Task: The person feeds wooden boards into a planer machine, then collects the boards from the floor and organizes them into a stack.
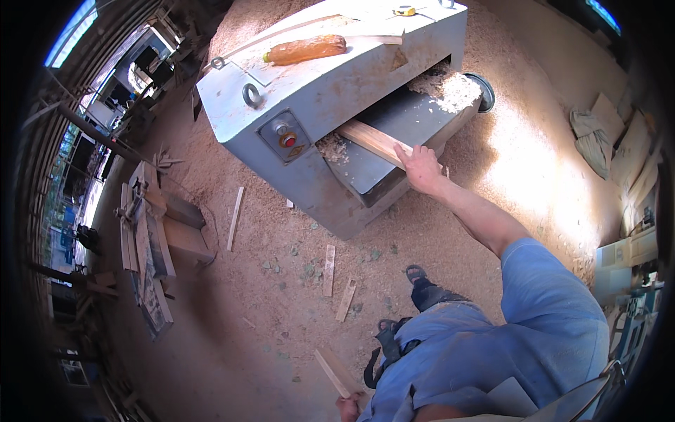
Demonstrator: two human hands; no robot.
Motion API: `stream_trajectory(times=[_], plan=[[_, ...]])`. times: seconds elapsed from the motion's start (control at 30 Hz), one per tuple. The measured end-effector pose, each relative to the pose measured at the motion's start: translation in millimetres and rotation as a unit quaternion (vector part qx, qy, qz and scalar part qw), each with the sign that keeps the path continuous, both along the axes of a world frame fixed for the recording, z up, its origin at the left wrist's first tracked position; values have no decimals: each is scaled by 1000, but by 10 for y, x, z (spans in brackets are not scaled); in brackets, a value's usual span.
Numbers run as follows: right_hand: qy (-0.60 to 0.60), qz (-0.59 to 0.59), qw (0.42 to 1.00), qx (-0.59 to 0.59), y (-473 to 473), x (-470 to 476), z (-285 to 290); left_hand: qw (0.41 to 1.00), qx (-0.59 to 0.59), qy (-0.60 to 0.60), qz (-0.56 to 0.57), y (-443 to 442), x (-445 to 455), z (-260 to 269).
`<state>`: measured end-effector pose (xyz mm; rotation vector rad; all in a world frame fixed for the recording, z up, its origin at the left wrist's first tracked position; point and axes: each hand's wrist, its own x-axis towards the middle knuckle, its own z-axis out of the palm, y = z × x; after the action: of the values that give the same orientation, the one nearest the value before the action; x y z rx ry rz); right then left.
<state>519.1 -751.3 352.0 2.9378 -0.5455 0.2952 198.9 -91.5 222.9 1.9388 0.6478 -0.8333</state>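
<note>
A wooden board [377,138] lies on the dark metal bed [390,118] of a thickness planer [316,105], its far end hidden inside the slot. My right hand [422,168] grips the board's near end, thumb on top. Low in the view, my left hand [349,409] holds a second wooden board [333,373] down by my side; my body partly hides that hand. Wood shavings [456,92] are heaped at the bed's far corner, and a smaller pile [333,149] lies by the slot's near end.
A plastic bottle [306,50] and a yellow tape measure [404,10] rest on the planer's top. Its side carries a red push button [288,141]. Wood offcuts [329,270] lie on the sawdust-covered floor. A jointer-like machine [153,237] stands at left.
</note>
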Motion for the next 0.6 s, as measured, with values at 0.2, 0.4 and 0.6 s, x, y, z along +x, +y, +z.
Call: stream_trajectory(times=[0.2,0.4,0.6], plan=[[80,70,986,127,707,-1630,536,1000,-9,8,29,-7,-234,-109],[65,151,976,140,1013,-2906,459,999,-23,33,21,-148,-375,-241],[-5,0,990,141,675,-2440,464,1000,-24,6,11,-1,-267,-313]])
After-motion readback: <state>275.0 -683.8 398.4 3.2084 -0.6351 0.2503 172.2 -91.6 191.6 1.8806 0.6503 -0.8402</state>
